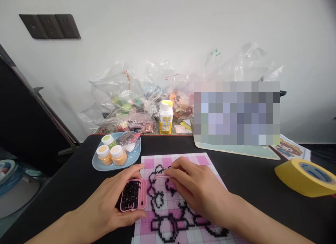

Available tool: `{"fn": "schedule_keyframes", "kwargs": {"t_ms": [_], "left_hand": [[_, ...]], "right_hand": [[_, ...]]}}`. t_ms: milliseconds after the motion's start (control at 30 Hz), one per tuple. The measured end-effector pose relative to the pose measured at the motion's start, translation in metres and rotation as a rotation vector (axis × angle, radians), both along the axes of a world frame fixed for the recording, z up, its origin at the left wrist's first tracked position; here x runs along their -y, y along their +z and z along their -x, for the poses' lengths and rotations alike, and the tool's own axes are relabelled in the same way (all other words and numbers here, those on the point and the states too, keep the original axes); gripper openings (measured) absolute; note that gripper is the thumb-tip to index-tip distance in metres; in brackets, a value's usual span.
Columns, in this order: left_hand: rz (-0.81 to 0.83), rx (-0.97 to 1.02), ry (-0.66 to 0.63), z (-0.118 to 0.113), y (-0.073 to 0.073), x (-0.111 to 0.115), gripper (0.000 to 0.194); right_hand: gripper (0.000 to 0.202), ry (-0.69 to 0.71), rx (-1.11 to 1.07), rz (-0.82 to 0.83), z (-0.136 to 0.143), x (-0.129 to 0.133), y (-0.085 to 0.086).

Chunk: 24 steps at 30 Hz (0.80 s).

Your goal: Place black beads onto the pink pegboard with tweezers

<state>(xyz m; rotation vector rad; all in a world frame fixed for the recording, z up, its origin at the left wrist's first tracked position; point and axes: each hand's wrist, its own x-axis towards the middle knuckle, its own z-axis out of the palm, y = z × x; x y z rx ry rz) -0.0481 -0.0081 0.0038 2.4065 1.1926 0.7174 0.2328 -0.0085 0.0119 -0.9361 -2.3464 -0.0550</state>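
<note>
My left hand (105,198) is closed round a small pink tray (142,195), thumb at the near side and fingers at the far side. Black fuse beads (131,195) fill most of the tray. Just right of it lies a pink-and-white checked pegboard (149,163), with a cartoon outline of black beads (167,216) set on it. Over the upper part of the board, my right hand (199,188) pinches a slim pink tool (160,176), which points left. My fingers partly cover it, so its exact kind is unclear. The right hand and wrist hide part of the outline.
A blue plate (98,163) at back left carries bead jars (119,155) and a small bag (128,139). Behind stand a white-and-yellow bottle (166,118) and clear plastic bags (115,86). Yellow tape (294,177) lies at right, near a printed sheet (291,149). One area is pixelated.
</note>
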Motion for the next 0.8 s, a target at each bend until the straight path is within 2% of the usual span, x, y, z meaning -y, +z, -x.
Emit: {"fn": "schedule_keyframes", "kwargs": {"t_ms": [367,533,800], "left_hand": [[-0.012,0.103,0.025,-0.006,0.004,-0.001,0.079],[0.022,0.1,-0.013,-0.01,0.008,0.001,0.079],[0.013,0.093,0.061,-0.007,-0.003,0.007,0.083]], "right_hand": [[0.024,0.02,-0.091,-0.052,0.004,0.006,0.003],[0.026,0.036,-0.114,-0.027,0.007,0.009,0.004],[0.026,0.061,-0.068,0.004,0.01,0.014,-0.001]]}}
